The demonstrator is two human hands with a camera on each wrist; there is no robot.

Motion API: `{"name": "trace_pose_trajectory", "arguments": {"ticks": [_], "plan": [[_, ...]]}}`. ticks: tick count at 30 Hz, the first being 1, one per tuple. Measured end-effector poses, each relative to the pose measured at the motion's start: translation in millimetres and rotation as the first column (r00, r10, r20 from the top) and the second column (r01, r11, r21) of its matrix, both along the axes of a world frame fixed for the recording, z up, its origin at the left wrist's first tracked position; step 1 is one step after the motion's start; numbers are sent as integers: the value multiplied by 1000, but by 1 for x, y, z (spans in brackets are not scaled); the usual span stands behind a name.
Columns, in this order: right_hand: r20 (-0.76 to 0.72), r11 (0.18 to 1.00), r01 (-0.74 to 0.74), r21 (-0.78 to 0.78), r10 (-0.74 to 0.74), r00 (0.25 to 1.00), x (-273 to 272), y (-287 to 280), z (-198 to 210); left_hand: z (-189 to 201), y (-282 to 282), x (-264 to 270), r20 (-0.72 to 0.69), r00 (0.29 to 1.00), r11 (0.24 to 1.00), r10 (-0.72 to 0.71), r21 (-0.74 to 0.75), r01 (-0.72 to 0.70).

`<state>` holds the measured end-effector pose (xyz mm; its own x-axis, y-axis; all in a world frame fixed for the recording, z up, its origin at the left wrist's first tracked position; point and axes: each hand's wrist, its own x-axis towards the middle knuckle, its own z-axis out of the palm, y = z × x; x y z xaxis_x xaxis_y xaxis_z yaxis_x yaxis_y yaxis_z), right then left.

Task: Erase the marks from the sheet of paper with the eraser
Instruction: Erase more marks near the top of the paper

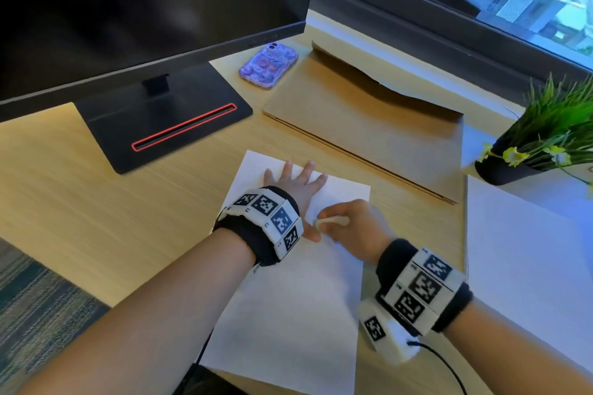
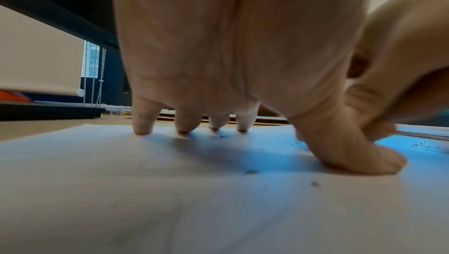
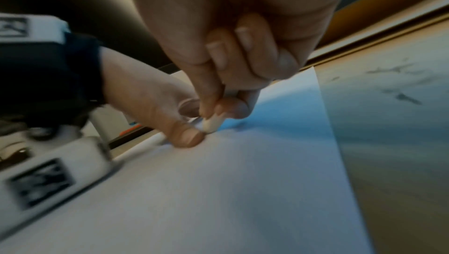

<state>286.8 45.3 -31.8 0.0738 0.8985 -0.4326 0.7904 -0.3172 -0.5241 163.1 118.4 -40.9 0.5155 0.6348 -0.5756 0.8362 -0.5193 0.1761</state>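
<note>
A white sheet of paper (image 1: 288, 314) lies on the wooden desk in front of me. My left hand (image 1: 296, 184) lies flat on its upper part, fingers spread and fingertips (image 2: 142, 129) pressed down. My right hand (image 1: 349, 221) pinches a small white eraser (image 1: 330, 222) between thumb and fingers. The eraser's tip (image 3: 212, 124) touches the paper right beside my left thumb (image 3: 187, 136). Faint pencil marks and dark crumbs (image 2: 250, 171) lie on the sheet (image 2: 170, 200).
A monitor on a black stand (image 1: 167, 128) is at the back left, with a purple phone (image 1: 268, 66) beside it. A brown envelope (image 1: 369, 125) lies behind the sheet. A potted plant (image 1: 545, 144) and another white sheet (image 1: 526, 266) are at the right.
</note>
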Motion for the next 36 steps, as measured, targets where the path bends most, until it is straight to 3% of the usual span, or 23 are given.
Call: {"name": "trace_pose_trajectory", "arguments": {"ticks": [7, 12, 18, 23, 28, 33, 36], "plan": [[-19, 983, 167, 75, -166, 986, 2, 38, 1, 0, -1, -5, 67, 998, 1000, 11, 18, -13], [-35, 998, 32, -62, -35, 999, -5, 13, 6, -3, 2, -4, 26, 1000, 1000, -10, 20, 9], [-42, 985, 164, 57, -162, 986, -6, 36, 4, 1, 0, -6, 68, 998, 1000, 3, 10, -4], [-55, 999, 48, -22, -49, 997, -12, 11, 1, -2, 1, -4, 19, 1000, 1000, -8, 22, 8], [-81, 985, 160, 67, -155, 985, -8, 33, 2, 0, 0, -6, 59, 998, 1000, 3, 4, -4], [-58, 997, 76, -16, -77, 995, -3, 10, 1, -1, 1, -4, 26, 1000, 1000, -5, 9, 5], [-55, 977, 205, 65, -202, 978, 11, 20, 4, 0, 3, -2, 12, 1000, 1000, -10, -3, 11]]}}
